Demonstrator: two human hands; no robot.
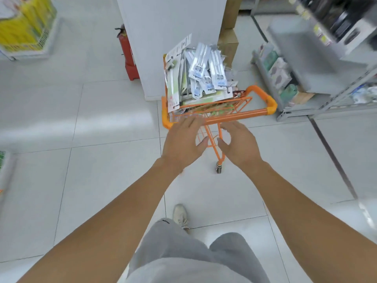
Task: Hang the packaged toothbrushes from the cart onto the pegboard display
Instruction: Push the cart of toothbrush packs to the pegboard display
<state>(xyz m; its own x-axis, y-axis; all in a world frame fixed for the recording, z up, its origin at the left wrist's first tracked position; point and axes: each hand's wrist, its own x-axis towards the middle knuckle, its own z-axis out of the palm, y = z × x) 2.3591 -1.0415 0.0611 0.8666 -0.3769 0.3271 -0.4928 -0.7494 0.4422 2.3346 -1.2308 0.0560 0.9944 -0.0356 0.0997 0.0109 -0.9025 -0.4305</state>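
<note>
A small orange wire cart (257,112) stands on the tiled floor ahead of me. It is piled with packaged toothbrushes (201,72), white, blue and green cards, some sticking up above the rim. My left hand (183,142) and my right hand (239,145) are stretched out side by side just below the cart's orange handle bar. Both hands have relaxed, spread fingers and hold nothing. The left fingertips overlap the bar's left part; whether they touch it I cannot tell. No pegboard display is in sight.
A white pillar (171,37) rises right behind the cart, with a red fire extinguisher (127,52) at its left. Grey shelving (302,78) with boxed goods runs along the right. A yellow goods basket (24,27) sits far left. My legs and a shoe (180,216) are below.
</note>
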